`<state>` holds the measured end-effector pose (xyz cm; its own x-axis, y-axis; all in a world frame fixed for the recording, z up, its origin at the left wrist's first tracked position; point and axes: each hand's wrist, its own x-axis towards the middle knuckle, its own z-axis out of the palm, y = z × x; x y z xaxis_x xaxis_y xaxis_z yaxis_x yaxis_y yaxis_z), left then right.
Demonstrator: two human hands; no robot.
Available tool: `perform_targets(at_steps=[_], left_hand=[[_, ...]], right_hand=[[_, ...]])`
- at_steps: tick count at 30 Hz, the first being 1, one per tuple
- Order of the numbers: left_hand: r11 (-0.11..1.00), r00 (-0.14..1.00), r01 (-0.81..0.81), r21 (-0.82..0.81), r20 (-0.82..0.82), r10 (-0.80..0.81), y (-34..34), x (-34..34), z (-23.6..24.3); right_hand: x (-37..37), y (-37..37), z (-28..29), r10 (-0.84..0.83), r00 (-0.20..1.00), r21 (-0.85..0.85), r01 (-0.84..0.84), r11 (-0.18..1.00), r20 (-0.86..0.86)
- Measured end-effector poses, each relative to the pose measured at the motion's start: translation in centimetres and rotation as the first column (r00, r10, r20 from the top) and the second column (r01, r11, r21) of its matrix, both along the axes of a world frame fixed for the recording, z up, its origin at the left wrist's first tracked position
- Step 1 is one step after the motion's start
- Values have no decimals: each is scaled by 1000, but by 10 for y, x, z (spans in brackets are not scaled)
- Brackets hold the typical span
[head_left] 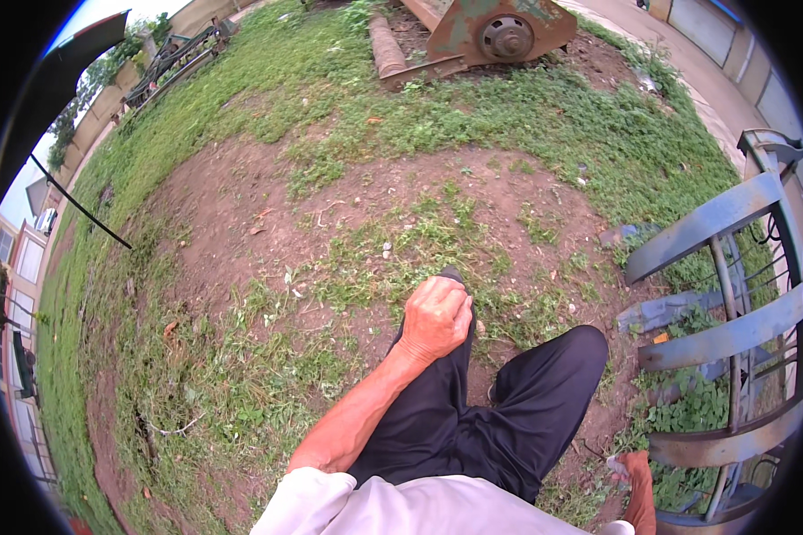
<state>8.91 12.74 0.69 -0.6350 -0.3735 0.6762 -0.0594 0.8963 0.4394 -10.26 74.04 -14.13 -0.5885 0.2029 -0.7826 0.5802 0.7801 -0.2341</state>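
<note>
My left hand [437, 316] is closed in a fist, its back turned up, resting on my left knee. Nothing shows sticking out of that fist. Dark trousers [549, 374] cover my bent legs. Low at the right, my right hand [633, 464] reaches down beside the blue metal frame [723, 343], close to the ground and some green weeds [691, 415]. Its fingers look closed around a small pale thing [616, 466], too small and blurred to name.
Patchy grass and bare brown soil [232, 196] spread ahead. A rusty machine part with a round hub [507, 37] stands at the far side, a rusty pipe [385, 46] beside it. A thin dark rod [80, 203] slants in at left. Buildings [28, 259] line the edge.
</note>
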Motion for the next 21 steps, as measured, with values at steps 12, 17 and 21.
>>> perform_targets(at_steps=[12,17,21], left_hand=[[1000,1000,7,20,-20,-7,-4,2,-2],[1000,999,10,27,-31,-9,-4,2,-4],[999,1000,16,34,-26,-15,-4,3,-5]], right_hand=[[7,-2,1,-116,993,-40,117,992,17],[6,1,-9,-114,993,-2,114,993,38],[9,-2,-7,-90,996,1,90,996,26]])
